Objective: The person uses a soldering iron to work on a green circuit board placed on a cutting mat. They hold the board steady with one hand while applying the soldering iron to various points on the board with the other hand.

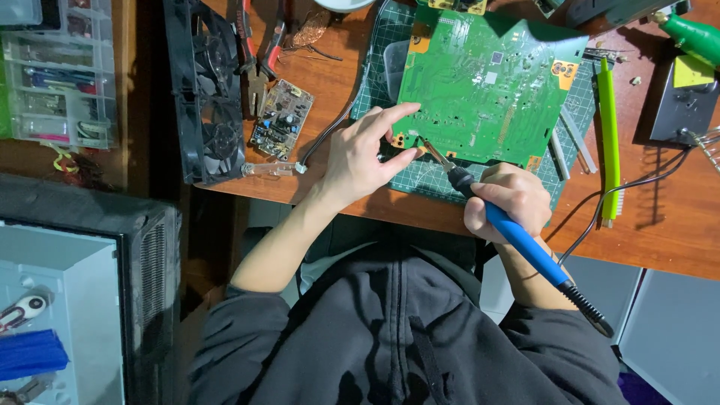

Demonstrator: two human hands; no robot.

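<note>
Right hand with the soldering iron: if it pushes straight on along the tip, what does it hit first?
Likely the lower-left corner of the green circuit board. The right hand aims the soldering iron up-left, tip at the board edge, close by the left hand fingers. Whether it touches is unclear.

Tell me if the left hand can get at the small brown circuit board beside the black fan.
Probably yes. The left hand rests on the green circuit board, and bare desk lies between it and the small brown board.

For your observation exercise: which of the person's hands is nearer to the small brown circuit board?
Left. The left hand lies just right of the small brown circuit board; the right hand grips the soldering iron farther away.
</note>
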